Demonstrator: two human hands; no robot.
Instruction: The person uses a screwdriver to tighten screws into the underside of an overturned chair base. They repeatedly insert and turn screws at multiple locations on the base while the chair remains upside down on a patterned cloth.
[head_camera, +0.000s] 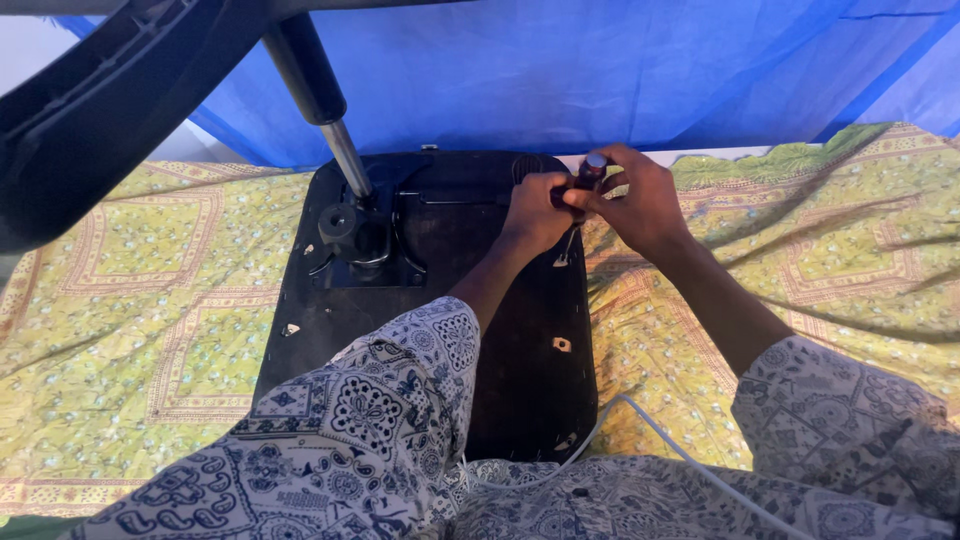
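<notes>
left hand (535, 205): closing around the dark handle of a screwdriver (583, 180), fingers wrapping it from the left side
right hand (640, 200): gripping the same handle from the right, fingertips pinching near its rounded top, the two hands touching each other
screwdriver: standing nearly upright, its thin metal shaft pointing down toward a fixing point near the right edge of the chair seat base (520, 340)
chair seat base: lying upside down on the bed, a flat black underside with small mounting holes showing along its right side
mechanism plate (365, 245): sitting on the left half of the seat base, well apart from the hands
gas lift cylinder (320, 95): rising tilted out of the mechanism plate toward the upper left, black above and silver below
bedsheet (150, 300): spreading yellow-green and patterned under the seat base on both sides
white cable (650, 430): lying beside the near right corner of the seat base
blue cloth (600, 70): hanging behind the bed
sleeves (370, 420): showing white with dark print on both forearms
</notes>
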